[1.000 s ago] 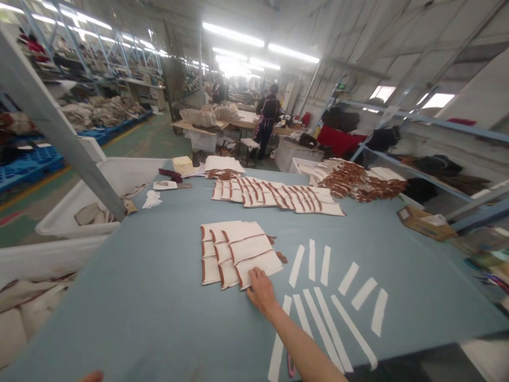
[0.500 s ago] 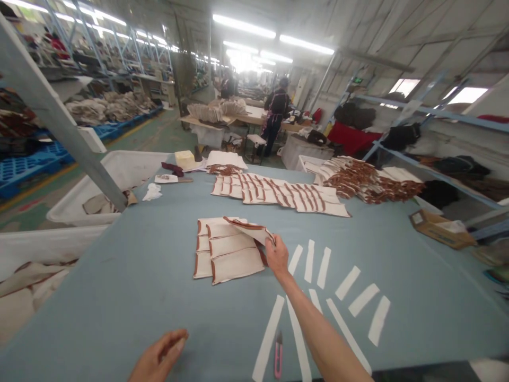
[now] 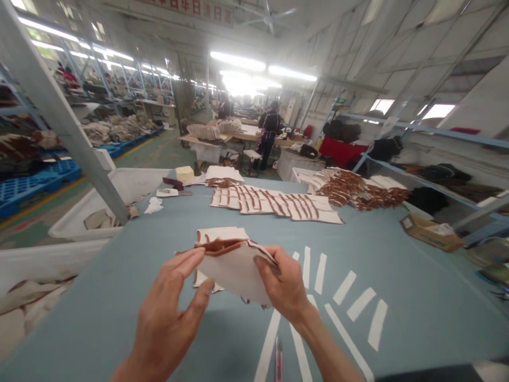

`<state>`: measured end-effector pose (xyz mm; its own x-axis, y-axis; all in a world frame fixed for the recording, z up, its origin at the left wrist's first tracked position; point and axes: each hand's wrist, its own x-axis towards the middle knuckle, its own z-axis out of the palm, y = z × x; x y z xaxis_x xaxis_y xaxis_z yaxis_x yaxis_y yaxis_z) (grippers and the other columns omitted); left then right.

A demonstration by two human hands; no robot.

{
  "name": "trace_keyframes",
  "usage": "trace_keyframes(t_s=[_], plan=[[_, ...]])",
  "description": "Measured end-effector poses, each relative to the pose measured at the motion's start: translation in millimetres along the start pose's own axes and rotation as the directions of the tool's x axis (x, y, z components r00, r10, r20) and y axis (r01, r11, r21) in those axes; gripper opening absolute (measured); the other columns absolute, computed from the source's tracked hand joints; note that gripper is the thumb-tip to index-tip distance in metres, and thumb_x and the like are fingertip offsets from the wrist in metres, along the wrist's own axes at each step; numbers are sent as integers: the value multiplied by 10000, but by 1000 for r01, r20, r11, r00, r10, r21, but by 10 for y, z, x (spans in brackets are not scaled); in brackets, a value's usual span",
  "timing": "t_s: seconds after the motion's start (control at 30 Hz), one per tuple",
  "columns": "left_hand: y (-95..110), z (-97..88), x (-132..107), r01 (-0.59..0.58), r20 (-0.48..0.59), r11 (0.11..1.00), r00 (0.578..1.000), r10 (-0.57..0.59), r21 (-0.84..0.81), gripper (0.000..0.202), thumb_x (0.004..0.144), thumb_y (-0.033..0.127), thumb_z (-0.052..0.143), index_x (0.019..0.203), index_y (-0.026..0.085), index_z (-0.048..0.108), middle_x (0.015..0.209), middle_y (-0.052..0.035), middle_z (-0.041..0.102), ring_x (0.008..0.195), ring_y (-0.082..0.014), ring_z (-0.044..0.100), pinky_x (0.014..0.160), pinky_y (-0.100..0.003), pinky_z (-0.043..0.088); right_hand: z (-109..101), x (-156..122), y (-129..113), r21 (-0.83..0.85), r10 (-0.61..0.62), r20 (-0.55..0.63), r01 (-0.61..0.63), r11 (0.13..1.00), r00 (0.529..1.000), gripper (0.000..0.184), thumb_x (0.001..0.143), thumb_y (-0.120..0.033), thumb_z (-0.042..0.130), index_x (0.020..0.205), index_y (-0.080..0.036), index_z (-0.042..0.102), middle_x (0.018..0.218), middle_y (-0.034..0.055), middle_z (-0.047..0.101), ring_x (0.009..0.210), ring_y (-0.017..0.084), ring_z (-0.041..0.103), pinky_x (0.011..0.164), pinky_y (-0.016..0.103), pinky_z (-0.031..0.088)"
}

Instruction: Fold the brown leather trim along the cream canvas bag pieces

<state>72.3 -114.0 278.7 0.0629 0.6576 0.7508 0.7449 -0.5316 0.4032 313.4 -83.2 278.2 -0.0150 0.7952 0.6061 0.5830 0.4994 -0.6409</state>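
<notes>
I hold a gathered stack of cream fabric pieces with brown trim (image 3: 233, 263) lifted above the blue-grey table (image 3: 119, 297). My right hand (image 3: 284, 286) grips its right side with thumb on top. My left hand (image 3: 170, 313) touches its left edge with thumb and fingertips, fingers partly spread. A few cream pieces (image 3: 220, 233) still lie flat on the table just behind the stack.
White strips (image 3: 350, 297) fan out on the table at right, and a pink cutter (image 3: 278, 361) lies near the front edge. A row of trimmed pieces (image 3: 274, 201) and a pile (image 3: 353, 185) lie farther back. White bins (image 3: 91, 212) stand left; a person (image 3: 268, 132) works beyond.
My right hand has gathered the spread pieces into a stack and lifted it. My left hand has risen from the table's front edge to meet the stack.
</notes>
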Motion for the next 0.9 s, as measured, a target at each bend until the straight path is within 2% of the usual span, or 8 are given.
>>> trace_keyframes(t_s=[0.1, 0.2, 0.3, 0.4, 0.5, 0.6, 0.8, 0.9], plan=[[180, -65, -17, -64, 1, 997, 998, 64, -36, 172, 1066, 315, 645, 1208, 227, 688, 1115, -66, 806, 1041, -217, 788, 991, -292, 600, 47, -218, -321, 64, 19, 49, -22, 998, 999, 189, 1044, -300, 591, 908, -233, 703, 762, 8, 776, 651, 170, 717, 607, 242, 503], [242, -206, -165, 168, 141, 980, 978, -152, -109, 139, 1029, 383, 665, 1083, 256, 682, 968, 1, 789, 841, -191, 772, 812, -247, 604, 123, -410, -544, 102, 34, 84, -42, 994, 996, 181, 1043, -269, 599, 888, -229, 682, 746, 1, 759, 651, 163, 711, 616, 237, 494], [229, -424, -223, 443, 427, 877, 841, -334, -187, 191, 1003, 408, 609, 938, 249, 691, 792, 36, 731, 704, -183, 703, 670, -237, 558, 221, -589, -687, 80, -10, 116, 0, 997, 993, 181, 1048, -252, 596, 890, -226, 680, 776, 12, 768, 685, 171, 720, 652, 252, 484], [176, -591, -195, 555, 637, 802, 705, -312, -222, 275, 988, 408, 561, 834, 235, 709, 740, 21, 733, 682, -195, 669, 601, -244, 507, 317, -754, -808, 80, -11, 196, -5, 997, 980, 198, 1063, -250, 565, 914, -220, 692, 822, 31, 778, 729, 186, 728, 688, 277, 471], [136, -657, -210, 540, 640, 808, 712, -289, -237, 242, 943, 363, 599, 773, 232, 711, 735, 7, 739, 707, -213, 677, 645, -258, 516, 350, -868, -945, 155, 169, 311, -225, 962, 935, 139, 1023, -281, 620, 927, -218, 699, 834, 27, 762, 746, 190, 706, 696, 285, 468], [143, -696, -276, 555, 625, 789, 721, -300, -262, 224, 913, 349, 609, 737, 242, 697, 762, -7, 745, 779, -238, 711, 689, -263, 544, 310, -890, -1072, 253, 349, 412, -474, 843, 841, 104, 891, -304, 748, 905, -226, 680, 832, 1, 714, 748, 180, 640, 694, 278, 470], [104, -837, -347, 520, 663, 801, 716, -218, -298, 179, 884, 357, 634, 767, 239, 700, 795, -13, 742, 766, -232, 687, 707, -260, 555, 267, -800, -1175, 476, 347, 580, -652, 590, 737, 383, 893, -566, 739, 848, -217, 587, 726, -47, 529, 673, 135, 452, 653, 266, 393], [39, -896, -371, 595, 732, 728, 654, -193, -341, 309, 959, 468, 599, 795, 227, 703, 804, -23, 705, 788, -238, 662, 722, -269, 562, 288, -807, -1189, 520, 294, 687, -732, 441, 665, 580, 829, -758, 776, 845, -226, 546, 684, -77, 455, 614, 111, 373, 593, 249, 321]])
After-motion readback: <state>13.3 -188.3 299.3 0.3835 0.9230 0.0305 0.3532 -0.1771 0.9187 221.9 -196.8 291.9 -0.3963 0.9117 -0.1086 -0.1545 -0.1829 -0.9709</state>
